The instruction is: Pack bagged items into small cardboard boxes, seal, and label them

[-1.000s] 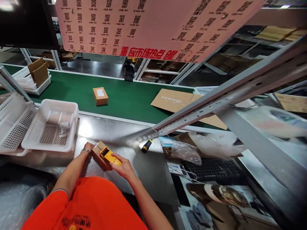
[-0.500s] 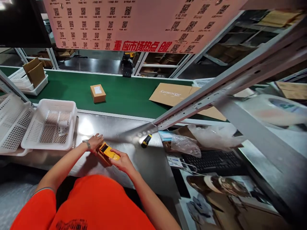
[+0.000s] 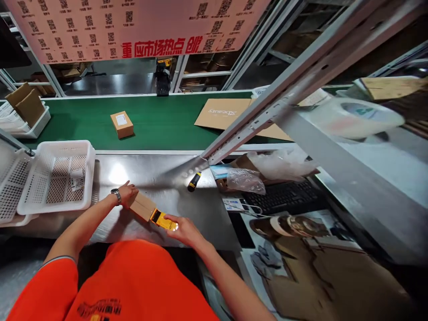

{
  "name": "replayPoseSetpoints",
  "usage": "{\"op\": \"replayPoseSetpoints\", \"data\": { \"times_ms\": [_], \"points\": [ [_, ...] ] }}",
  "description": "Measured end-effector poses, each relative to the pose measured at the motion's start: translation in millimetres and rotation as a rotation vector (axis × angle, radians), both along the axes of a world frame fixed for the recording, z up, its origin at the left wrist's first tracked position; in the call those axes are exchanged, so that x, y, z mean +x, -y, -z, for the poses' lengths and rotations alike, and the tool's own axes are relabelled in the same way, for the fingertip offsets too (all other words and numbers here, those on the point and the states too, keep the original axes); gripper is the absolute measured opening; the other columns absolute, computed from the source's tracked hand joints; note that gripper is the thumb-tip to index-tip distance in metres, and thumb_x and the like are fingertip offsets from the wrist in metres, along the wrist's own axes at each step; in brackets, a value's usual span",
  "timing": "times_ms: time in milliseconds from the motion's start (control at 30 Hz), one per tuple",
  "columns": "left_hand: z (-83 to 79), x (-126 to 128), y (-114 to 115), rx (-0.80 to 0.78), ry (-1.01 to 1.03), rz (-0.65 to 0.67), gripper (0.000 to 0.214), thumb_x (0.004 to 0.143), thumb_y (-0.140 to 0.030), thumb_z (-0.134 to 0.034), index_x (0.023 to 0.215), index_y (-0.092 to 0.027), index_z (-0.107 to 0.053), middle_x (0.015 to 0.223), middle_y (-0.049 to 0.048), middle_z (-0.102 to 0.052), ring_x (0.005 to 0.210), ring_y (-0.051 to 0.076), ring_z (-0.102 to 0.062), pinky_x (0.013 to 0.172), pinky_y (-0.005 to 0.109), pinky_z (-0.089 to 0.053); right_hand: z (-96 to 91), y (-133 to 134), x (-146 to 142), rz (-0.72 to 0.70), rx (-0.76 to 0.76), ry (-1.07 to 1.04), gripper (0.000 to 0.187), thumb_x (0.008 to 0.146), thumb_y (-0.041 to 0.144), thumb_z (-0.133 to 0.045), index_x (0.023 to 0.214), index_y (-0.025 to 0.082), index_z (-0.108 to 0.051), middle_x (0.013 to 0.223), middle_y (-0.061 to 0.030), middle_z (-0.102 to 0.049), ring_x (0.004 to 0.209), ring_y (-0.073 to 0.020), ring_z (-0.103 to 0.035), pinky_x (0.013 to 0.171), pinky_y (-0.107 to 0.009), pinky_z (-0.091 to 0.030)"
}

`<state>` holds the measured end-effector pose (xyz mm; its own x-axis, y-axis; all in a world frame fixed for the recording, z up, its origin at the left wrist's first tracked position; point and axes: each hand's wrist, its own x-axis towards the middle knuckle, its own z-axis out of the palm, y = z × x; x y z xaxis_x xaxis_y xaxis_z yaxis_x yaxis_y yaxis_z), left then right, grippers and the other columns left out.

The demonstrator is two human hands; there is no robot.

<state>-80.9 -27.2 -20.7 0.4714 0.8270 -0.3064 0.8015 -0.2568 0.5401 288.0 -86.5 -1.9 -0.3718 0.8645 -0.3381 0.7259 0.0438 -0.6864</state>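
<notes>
Our L hand (image 3: 125,193) touches a small carton (image 3: 142,206), grip unclear; R hand (image 3: 185,231) clasps a yellow handheld device (image 3: 162,220). Carton looks light, stiff: we'd hold its edges.

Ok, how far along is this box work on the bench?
A labelled carton already sits on the green conveyor belt. In hand: the left hand steadies a small cardboard box while the right hand holds a yellow handheld tool against it. Apparently left: paper slips in the white basket and a flat cardboard sheet.
</notes>
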Motion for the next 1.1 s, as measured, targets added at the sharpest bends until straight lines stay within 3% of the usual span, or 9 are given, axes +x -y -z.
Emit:
{"op": "replayPoseSetpoints", "data": {
  "times_ms": [167,267,333,433,600,767,933,1033,1100],
  "points": [
    [4.2,40.7,14.2,0.063,-0.27,0.161,0.104,0.058,-0.018,-0.101,0.154,-0.012,-0.062,0.157,0.0265,-0.065,0.156,0.05,-0.05,0.138,0.068,-0.024,6.6,-1.9,-7.2,-0.124,-0.048,0.022,0.059,0.078,0.028,-0.079,0.137,0.027,-0.086,0.114,-0.0074,-0.089,0.099,-0.0314,-0.083,0.091,-0.038,-0.061],
    [12.0,83.1,25.5,0.102,-0.293,0.294,0.118,0.068,-0.026,-0.098,0.171,-0.01,-0.044,0.161,0.0272,-0.061,0.152,0.048,-0.054,0.136,0.068,-0.031,5.7,-2.1,-3.9,-0.13,-0.041,-0.01,0.059,0.078,0.028,-0.08,0.136,0.023,-0.086,0.115,-0.008,-0.089,0.097,-0.0295,-0.082,0.09,-0.036,-0.061],
    [11.8,103.1,30.1,0.117,-0.286,0.324,0.117,0.073,-0.027,-0.094,0.174,-0.008,-0.038,0.154,0.0282,-0.064,0.143,0.048,-0.061,0.132,0.067,-0.037,-1.1,-1.6,5.3,-0.13,-0.038,-0.032,0.058,0.077,0.028,-0.08,0.134,0.021,-0.086,0.111,-0.0079,-0.089,0.094,-0.0287,-0.081,0.088,-0.035,-0.061],
    [1.0,108.3,30.5,0.137,-0.118,0.309,0.127,0.068,-0.032,-0.096,0.176,-0.011,-0.032,0.155,0.028,-0.062,0.142,0.049,-0.062,0.129,0.065,-0.043,-26.5,-2.3,26.3,-0.124,-0.045,-0.092,0.058,0.076,0.03,-0.081,0.133,0.019,-0.087,0.105,-0.0071,-0.088,0.088,-0.0271,-0.079,0.081,-0.034,-0.061],
    [-6.5,93.2,26.4,0.182,0.264,0.231,0.148,0.06,-0.036,-0.097,0.182,-0.02,-0.013,0.166,0.0241,-0.049,0.15,0.047,-0.054,0.125,0.061,-0.049,-88.8,-13.0,40.6,-0.148,0.024,-0.092,0.058,0.075,0.033,-0.082,0.132,0.02,-0.087,0.092,-0.0042,-0.085,0.077,-0.0221,-0.075,0.074,-0.029,-0.057],
    [19.3,72.6,30.1,0.121,0.364,0.173,0.128,0.056,-0.042,-0.1,0.169,-0.019,-0.045,0.149,0.0194,-0.057,0.137,0.041,-0.063,0.119,0.06,-0.056,-121.8,-27.8,16.3,-0.284,0.012,-0.001,0.063,0.076,0.032,-0.081,0.138,0.024,-0.086,0.103,-0.0053,-0.088,0.083,-0.0223,-0.075,0.076,-0.029,-0.054],
    [29.8,-11.0,41.4,0.156,0.153,0.047,0.112,0.054,-0.034,-0.102,0.156,-0.023,-0.058,0.154,0.0193,-0.062,0.153,0.048,-0.053,0.134,0.073,-0.035,-117.5,-30.5,17.7,-0.337,0.066,0.051,0.059,0.076,0.033,-0.08,0.134,0.025,-0.088,0.092,-0.0039,-0.086,0.076,-0.0217,-0.073,0.072,-0.028,-0.052],
    [25.9,-57.7,50.7,0.137,0.043,-0.042,0.113,0.053,-0.027,-0.102,0.156,-0.022,-0.057,0.159,0.0192,-0.062,0.166,0.05,-0.04,0.137,0.07,-0.034,-93.8,-32.3,6.3,-0.306,0.021,0.002,0.058,0.076,0.034,-0.079,0.132,0.021,-0.087,0.093,-0.0056,-0.086,0.075,-0.022,-0.073,0.07,-0.029,-0.053],
    [19.6,-72.7,57.6,0.107,-0.058,-0.082,0.114,0.052,-0.023,-0.102,0.157,-0.02,-0.056,0.161,0.0205,-0.062,0.169,0.049,-0.036,0.138,0.067,-0.034,-71.4,-33.7,-15.4,-0.313,0.011,-0.043,0.057,0.077,0.036,-0.079,0.132,0.021,-0.087,0.095,-0.006,-0.085,0.075,-0.0222,-0.073,0.071,-0.03,-0.053]
  ]
}}
